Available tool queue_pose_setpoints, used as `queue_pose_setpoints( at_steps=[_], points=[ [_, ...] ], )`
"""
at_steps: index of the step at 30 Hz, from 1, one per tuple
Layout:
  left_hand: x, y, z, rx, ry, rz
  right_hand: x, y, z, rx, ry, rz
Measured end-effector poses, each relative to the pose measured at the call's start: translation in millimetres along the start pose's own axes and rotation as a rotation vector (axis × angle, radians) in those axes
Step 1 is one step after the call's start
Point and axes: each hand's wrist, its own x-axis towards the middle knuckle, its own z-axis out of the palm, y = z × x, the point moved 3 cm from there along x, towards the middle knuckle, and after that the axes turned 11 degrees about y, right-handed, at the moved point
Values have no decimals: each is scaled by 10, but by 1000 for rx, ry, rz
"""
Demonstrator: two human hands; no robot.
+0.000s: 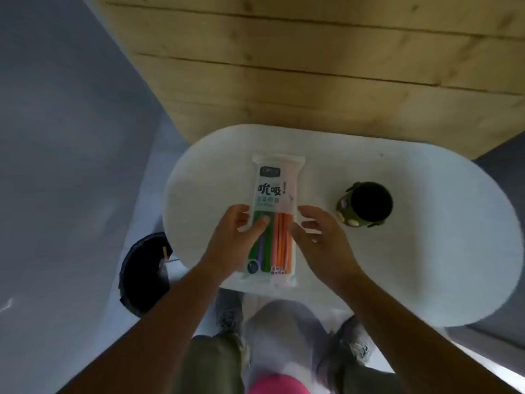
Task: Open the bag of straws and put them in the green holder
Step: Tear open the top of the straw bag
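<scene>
White oval table (397, 251), centre frame. Sealed bag of straws (274, 194) lying flat at middle; green holder (366, 204) right, apart. Left hand (235, 237) thumb on bag; right hand (321, 237) loosely spread beside. Step: grasping. Next: tearing a sealed end.

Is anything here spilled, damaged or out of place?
Nothing stands out. The bag of straws lies flat and sealed on the white table, and the green holder stands upright, apparently empty, beside it.
</scene>
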Motion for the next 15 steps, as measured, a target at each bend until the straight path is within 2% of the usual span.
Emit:
queue_pose_setpoints(
  at_steps=[4, 10, 15],
  points=[
    [190, -131, 164, 46, 34, 142, 246, 299, 239, -26, 48, -65],
    [472, -322, 313, 14, 144, 332, 573, 640, 373, 192, 84, -75],
    [627, -351, 320, -27, 184, 407, 693, 726, 344, 349, 79, -84]
  ],
)
